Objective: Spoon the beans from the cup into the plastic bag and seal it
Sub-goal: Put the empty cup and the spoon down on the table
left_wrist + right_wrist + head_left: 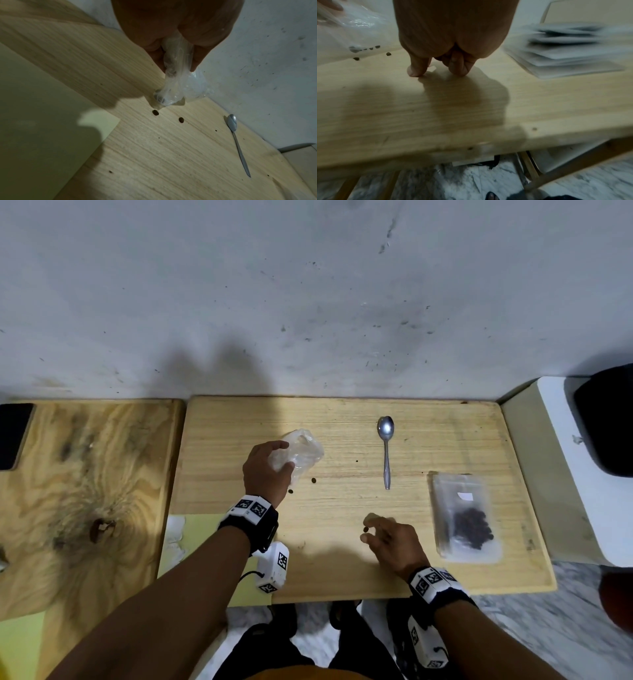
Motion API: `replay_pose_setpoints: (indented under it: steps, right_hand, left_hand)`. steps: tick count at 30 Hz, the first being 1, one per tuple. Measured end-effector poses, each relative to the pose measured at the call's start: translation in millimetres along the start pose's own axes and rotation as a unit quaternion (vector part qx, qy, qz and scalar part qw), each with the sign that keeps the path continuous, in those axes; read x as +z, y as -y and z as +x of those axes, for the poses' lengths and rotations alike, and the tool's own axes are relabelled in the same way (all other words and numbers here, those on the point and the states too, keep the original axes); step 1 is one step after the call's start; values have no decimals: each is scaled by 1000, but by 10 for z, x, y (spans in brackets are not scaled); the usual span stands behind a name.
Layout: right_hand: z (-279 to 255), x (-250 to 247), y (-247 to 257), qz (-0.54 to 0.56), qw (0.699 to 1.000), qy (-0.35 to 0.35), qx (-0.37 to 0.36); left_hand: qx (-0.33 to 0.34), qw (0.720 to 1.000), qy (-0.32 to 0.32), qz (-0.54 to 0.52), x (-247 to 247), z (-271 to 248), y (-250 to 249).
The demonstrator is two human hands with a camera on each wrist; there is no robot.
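My left hand (286, 455) grips a crumpled clear plastic cup (305, 451) at the centre left of the pale wooden table (342, 577); in the left wrist view the fingers (157, 58) squeeze the cup (178, 86) just above the wood. Two loose beans (313, 481) lie beside it. A metal spoon (386, 450) lies untouched at mid table. The clear plastic bag (466, 518) lies flat at the right with dark beans inside. My right hand (367, 529) is near the front edge, thumb and forefinger curled round a single bean (365, 529), fingertips (458, 70) on the wood.
A darker wooden board (85, 491) adjoins the table at the left, with a black phone (13, 436) on its far corner. A yellow-green sheet (202, 529) covers the gap. A white unit (555, 460) stands at the right. The wall runs close behind.
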State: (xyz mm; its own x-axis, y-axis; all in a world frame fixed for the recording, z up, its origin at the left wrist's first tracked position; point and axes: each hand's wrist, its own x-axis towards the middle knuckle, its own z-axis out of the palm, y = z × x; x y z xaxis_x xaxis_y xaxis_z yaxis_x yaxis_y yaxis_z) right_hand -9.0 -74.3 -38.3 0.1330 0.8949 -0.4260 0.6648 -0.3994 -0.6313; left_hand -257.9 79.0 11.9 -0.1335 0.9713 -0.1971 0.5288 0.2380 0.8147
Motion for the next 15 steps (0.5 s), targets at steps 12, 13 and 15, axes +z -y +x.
replay_pose_setpoints:
  steps: [12, 13, 15]
  right_hand:
    - [-67, 63, 79, -83, 996, -8, -39]
    - [-76, 65, 86, -88, 995, -7, -47]
    - [-104, 66, 110, -89, 994, -5, -59]
  left_hand:
    - [39, 999, 12, 15, 146, -154, -61]
    - [43, 999, 15, 16, 156, -164, -60]
    - [49, 999, 16, 11, 181, -188, -60]
